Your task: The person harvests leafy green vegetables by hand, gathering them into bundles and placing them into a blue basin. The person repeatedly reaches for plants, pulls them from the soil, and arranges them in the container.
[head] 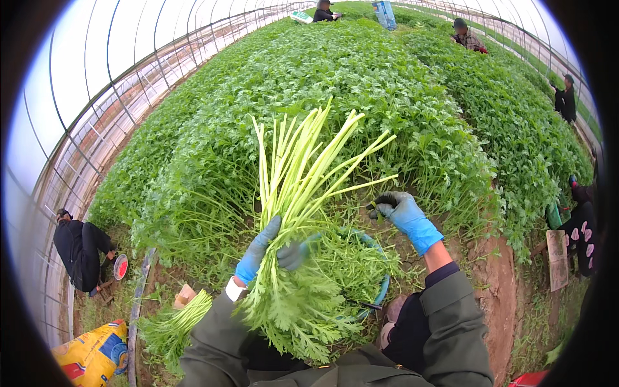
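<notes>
My left hand (258, 249), in a blue and grey glove, grips a thick bunch of leafy greens (302, 193). The pale cut stems fan out upward, away from me, and the lobed leaves hang down towards my lap. To the right of the bunch, my right hand (404, 215) wears a matching glove with a dark, soiled palm. Its fingers are curled together, and a small green leaf scrap (379, 218) shows at the tips. Behind the bunch lies a blue-rimmed round tub (385, 289) filled with loose leaves. A blurred grey-blue patch beside the stems cannot be made out.
Dense rows of leafy plants (309, 63) stand ahead. Cut greens (188, 314) lie at lower left, near a yellow printed sack (96, 353). One person (80, 246) crouches at left; others work farther off and at right, by a board (557, 260). Bare soil (495, 295) runs at right.
</notes>
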The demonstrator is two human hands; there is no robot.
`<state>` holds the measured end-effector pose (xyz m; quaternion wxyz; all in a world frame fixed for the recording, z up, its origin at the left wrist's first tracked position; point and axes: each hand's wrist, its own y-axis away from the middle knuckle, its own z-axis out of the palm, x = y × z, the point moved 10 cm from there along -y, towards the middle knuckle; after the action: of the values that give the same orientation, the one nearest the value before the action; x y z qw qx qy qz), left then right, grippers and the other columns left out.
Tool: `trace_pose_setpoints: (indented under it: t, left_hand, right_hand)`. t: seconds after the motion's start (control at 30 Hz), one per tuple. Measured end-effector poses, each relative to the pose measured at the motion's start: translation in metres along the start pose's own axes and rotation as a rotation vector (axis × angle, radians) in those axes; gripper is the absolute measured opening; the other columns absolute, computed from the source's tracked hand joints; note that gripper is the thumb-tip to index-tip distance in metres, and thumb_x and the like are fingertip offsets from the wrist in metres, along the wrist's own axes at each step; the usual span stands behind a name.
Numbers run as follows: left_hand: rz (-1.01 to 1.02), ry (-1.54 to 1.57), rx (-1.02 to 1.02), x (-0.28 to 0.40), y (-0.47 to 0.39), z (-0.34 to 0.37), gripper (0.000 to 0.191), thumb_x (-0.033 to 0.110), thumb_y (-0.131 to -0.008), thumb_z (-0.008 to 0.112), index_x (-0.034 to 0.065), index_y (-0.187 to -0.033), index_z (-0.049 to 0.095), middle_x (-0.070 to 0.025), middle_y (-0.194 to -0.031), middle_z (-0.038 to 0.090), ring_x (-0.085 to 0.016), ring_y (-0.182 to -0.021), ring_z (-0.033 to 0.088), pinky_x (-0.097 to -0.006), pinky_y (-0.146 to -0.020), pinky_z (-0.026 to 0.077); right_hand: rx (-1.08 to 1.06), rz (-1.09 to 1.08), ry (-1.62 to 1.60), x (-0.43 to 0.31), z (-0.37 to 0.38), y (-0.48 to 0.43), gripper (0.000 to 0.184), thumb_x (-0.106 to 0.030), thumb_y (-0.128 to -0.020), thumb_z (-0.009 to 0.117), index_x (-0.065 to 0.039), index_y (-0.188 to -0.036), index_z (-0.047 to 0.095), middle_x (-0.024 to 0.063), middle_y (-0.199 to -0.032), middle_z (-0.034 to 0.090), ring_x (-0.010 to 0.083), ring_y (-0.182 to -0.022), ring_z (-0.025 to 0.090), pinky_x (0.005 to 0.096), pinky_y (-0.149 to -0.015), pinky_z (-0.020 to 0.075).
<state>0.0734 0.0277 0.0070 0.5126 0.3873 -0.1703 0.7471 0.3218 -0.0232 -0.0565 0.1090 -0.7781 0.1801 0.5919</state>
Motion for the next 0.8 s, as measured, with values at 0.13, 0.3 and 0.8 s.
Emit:
trace_pose_setpoints:
  t: [0.13,0.3,0.8]
  left_hand:
    - [-0.017,-0.068,-0.015,-0.009,-0.003,0.003,0.039,0.047,-0.098,0.041,0.0120,-0.106,0.056,0.0057,-0.050,0.035,-0.007,-0.041,0.030,-0.0241,-0.045,0.027]
    - [-0.109,-0.116,0.012,-0.031,-0.007,0.000,0.042,0.049,-0.096,0.043,0.0101,-0.106,0.055,0.0051,-0.051,0.036,-0.008,-0.044,0.032,-0.0240,-0.047,0.029]
    - [-0.045,-0.321,0.287,-0.019,-0.007,-0.037,0.046,0.038,-0.087,0.065,0.0034,-0.117,0.058,-0.0057,-0.089,0.066,-0.015,-0.071,0.061,-0.0252,-0.067,0.049]
  right_hand:
    - [-0.214,-0.202,-0.225,-0.041,0.052,0.012,0.034,-0.021,-0.091,0.063,-0.002,-0.119,0.060,0.0048,-0.109,0.065,0.0115,-0.098,0.056,0.0278,-0.091,0.0440]
    - [-0.455,-0.140,-0.455,-0.057,0.102,0.034,0.046,-0.030,-0.088,0.066,0.000,-0.121,0.056,0.0114,-0.112,0.063,0.0180,-0.100,0.061,0.0314,-0.089,0.0476]
    - [-0.065,-0.565,0.463,-0.087,0.085,0.045,0.012,-0.019,-0.079,0.067,-0.010,-0.087,0.070,0.0115,-0.072,0.066,0.0265,-0.066,0.065,0.0375,-0.061,0.0517]
